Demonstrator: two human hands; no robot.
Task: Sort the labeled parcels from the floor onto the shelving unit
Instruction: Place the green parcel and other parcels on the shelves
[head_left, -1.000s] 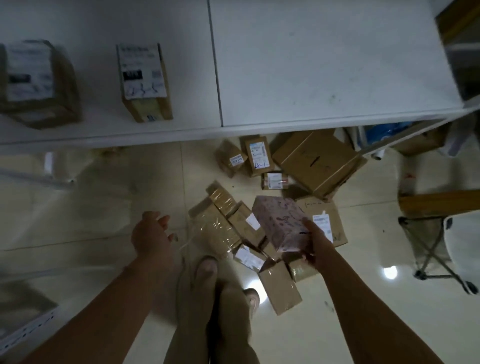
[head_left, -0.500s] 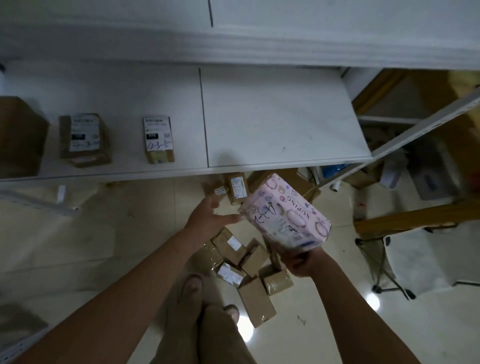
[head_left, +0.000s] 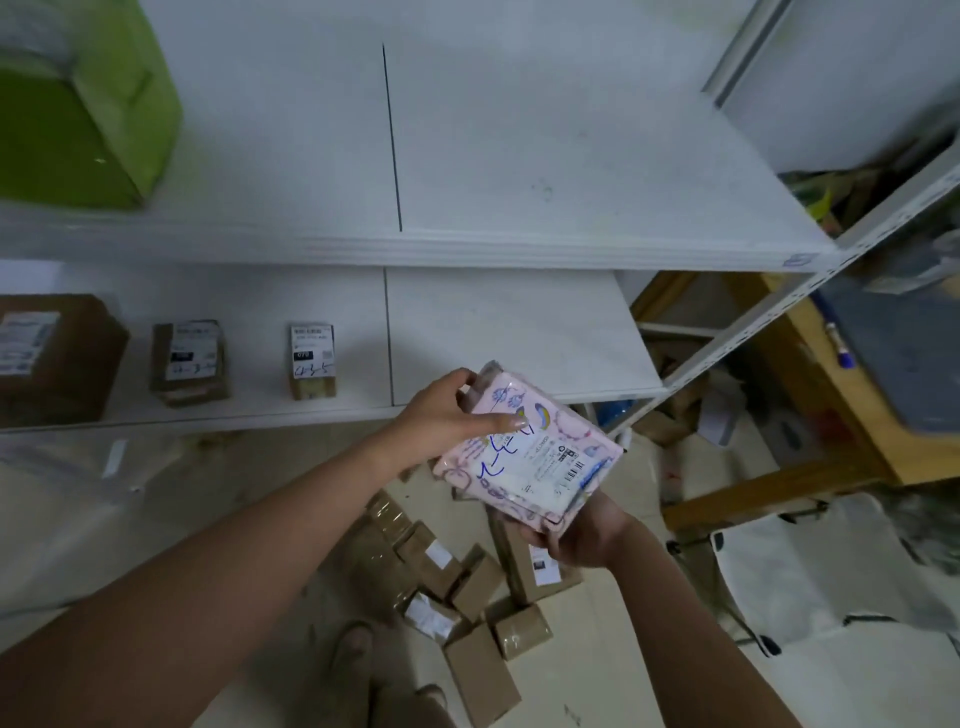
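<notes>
One head-worn view looks forward and steeply down, facing the white shelving unit (head_left: 519, 156) (two tiers fill the upper half), close over the person's forearms (head_left: 208, 597), floor (head_left: 582, 670) beneath.

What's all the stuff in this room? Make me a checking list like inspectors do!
Surface: white shelving unit; its lower shelf is partly bare; shiny tiled floor.
Job's things: pink parcel with blue handwriting, held in both hands; three labeled brown parcels on the lower shelf; floor parcels in a pile.
Clutter: green box on the upper shelf.
Hands: left hand grips the pink parcel's top edge; right hand holds it from below.
Cables: nothing seen.
Surroundings: wooden table and white folding seat to the right.
</notes>
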